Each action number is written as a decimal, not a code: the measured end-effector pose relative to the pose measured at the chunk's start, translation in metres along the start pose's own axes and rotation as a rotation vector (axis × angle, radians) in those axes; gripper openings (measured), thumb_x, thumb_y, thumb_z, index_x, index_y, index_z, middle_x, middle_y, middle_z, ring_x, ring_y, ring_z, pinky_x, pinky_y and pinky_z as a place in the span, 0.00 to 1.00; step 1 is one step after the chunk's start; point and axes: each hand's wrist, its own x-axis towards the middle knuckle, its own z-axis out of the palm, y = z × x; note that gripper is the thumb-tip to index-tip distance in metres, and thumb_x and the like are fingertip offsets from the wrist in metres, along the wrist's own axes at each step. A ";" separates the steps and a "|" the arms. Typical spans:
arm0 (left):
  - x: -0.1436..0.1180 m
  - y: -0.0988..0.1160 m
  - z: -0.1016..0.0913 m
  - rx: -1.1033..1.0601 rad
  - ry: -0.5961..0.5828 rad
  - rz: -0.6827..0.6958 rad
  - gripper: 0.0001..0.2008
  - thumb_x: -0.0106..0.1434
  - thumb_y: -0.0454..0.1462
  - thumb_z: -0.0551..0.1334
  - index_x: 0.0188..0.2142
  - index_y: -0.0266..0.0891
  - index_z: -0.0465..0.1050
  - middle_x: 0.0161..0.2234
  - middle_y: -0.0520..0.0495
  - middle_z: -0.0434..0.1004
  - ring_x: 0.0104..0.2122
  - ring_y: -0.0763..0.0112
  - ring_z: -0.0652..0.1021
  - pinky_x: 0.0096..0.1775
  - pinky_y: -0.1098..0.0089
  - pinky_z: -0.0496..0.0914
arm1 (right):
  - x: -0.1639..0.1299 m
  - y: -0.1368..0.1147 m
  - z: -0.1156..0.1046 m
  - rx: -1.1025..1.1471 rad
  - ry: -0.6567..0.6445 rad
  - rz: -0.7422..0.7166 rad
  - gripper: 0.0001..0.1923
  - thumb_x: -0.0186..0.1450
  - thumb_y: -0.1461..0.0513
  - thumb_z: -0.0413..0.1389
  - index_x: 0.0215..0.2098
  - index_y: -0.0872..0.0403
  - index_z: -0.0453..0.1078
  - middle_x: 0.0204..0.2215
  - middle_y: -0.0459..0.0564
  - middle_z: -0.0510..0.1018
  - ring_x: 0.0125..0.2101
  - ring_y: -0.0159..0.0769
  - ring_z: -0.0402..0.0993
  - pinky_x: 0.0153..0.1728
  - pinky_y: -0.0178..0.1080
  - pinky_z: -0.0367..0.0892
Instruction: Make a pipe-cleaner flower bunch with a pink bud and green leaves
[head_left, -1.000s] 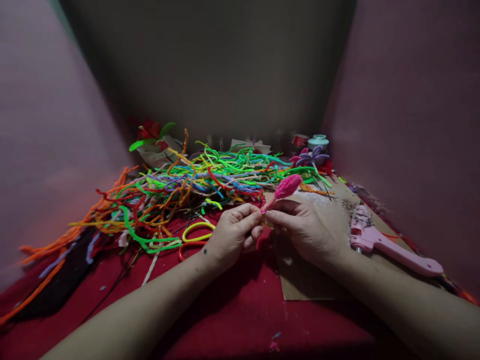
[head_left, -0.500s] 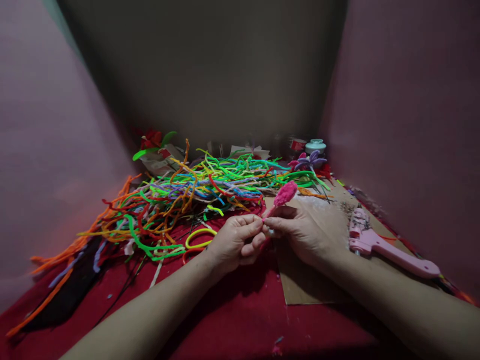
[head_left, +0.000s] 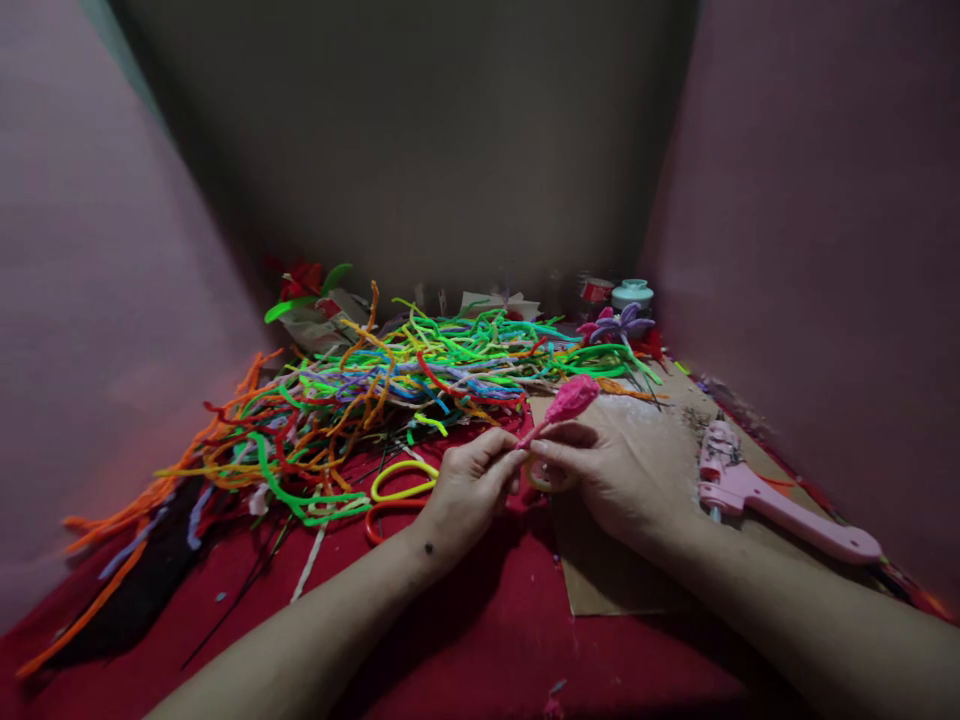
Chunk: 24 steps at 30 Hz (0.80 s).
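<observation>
My left hand [head_left: 472, 487] and my right hand [head_left: 611, 475] meet at the middle of the red surface, fingertips pinched together on the thin stem of a pink pipe-cleaner bud [head_left: 570, 398]. The fuzzy bud points up and to the right above my right hand. Both hands hold the stem where the fingertips touch. A small yellowish loop shows under my right fingers. Just beyond the hands lies a big tangled heap of coloured pipe cleaners [head_left: 375, 390].
A pink glue gun [head_left: 765, 500] lies on the brown cardboard sheet [head_left: 622, 580] at the right. A purple pipe-cleaner flower [head_left: 619, 322] and small jars [head_left: 631, 293] stand at the back right. Yellow and red loops [head_left: 397, 490] lie left of my left hand. Pinkish walls close in on both sides.
Both hands have shifted slightly toward me and down while staying on the stem. The pink bud has tilted a little lower. The camera view has moved slightly.
</observation>
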 end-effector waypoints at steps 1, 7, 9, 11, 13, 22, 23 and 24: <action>0.000 0.003 0.000 -0.053 -0.010 -0.047 0.10 0.60 0.42 0.57 0.27 0.37 0.65 0.17 0.57 0.61 0.15 0.82 0.59 0.18 0.78 0.53 | 0.001 0.002 -0.001 0.015 -0.004 -0.005 0.07 0.48 0.61 0.64 0.25 0.55 0.74 0.24 0.46 0.76 0.27 0.31 0.68 0.31 0.37 0.63; 0.000 0.009 -0.001 -0.183 -0.029 -0.125 0.10 0.57 0.41 0.60 0.26 0.35 0.67 0.15 0.57 0.62 0.13 0.84 0.58 0.16 0.80 0.52 | 0.000 -0.004 0.001 -0.072 -0.073 0.011 0.08 0.50 0.59 0.63 0.21 0.56 0.72 0.16 0.43 0.70 0.18 0.28 0.63 0.21 0.34 0.57; 0.000 0.009 -0.001 -0.201 -0.027 -0.127 0.10 0.56 0.41 0.60 0.26 0.35 0.67 0.15 0.57 0.63 0.13 0.84 0.58 0.16 0.80 0.52 | 0.000 -0.008 0.002 -0.120 -0.104 -0.005 0.10 0.51 0.58 0.63 0.20 0.57 0.71 0.14 0.42 0.68 0.17 0.27 0.61 0.19 0.34 0.55; 0.001 0.008 -0.002 -0.242 -0.042 -0.139 0.10 0.56 0.41 0.61 0.26 0.34 0.67 0.15 0.57 0.63 0.12 0.85 0.59 0.15 0.80 0.52 | 0.000 -0.008 0.001 -0.129 -0.106 -0.018 0.10 0.50 0.58 0.63 0.21 0.57 0.71 0.15 0.43 0.69 0.18 0.27 0.61 0.20 0.34 0.55; 0.002 0.007 -0.003 -0.317 -0.094 -0.167 0.10 0.57 0.41 0.61 0.27 0.34 0.68 0.15 0.57 0.63 0.11 0.85 0.58 0.14 0.81 0.51 | 0.001 -0.004 -0.001 -0.102 -0.107 -0.004 0.10 0.50 0.58 0.64 0.23 0.56 0.72 0.18 0.43 0.70 0.19 0.28 0.63 0.21 0.34 0.57; 0.005 0.006 -0.010 -0.622 -0.290 -0.296 0.13 0.56 0.41 0.62 0.38 0.35 0.68 0.14 0.58 0.64 0.09 0.87 0.52 0.11 0.83 0.48 | 0.007 0.010 -0.005 0.162 -0.285 0.077 0.09 0.53 0.59 0.62 0.22 0.58 0.71 0.19 0.44 0.68 0.21 0.27 0.60 0.23 0.33 0.55; 0.005 0.006 -0.011 -0.621 -0.303 -0.300 0.12 0.56 0.41 0.62 0.35 0.35 0.68 0.14 0.58 0.64 0.08 0.88 0.52 0.11 0.83 0.48 | 0.008 0.010 -0.004 0.195 -0.289 0.093 0.09 0.52 0.60 0.62 0.21 0.58 0.71 0.18 0.44 0.67 0.20 0.26 0.59 0.22 0.33 0.55; 0.004 0.006 -0.011 -0.617 -0.314 -0.304 0.11 0.57 0.41 0.62 0.32 0.35 0.68 0.14 0.58 0.63 0.08 0.87 0.52 0.11 0.82 0.48 | 0.008 0.009 -0.003 0.216 -0.282 0.105 0.08 0.51 0.61 0.63 0.21 0.58 0.70 0.18 0.43 0.67 0.20 0.26 0.59 0.22 0.33 0.55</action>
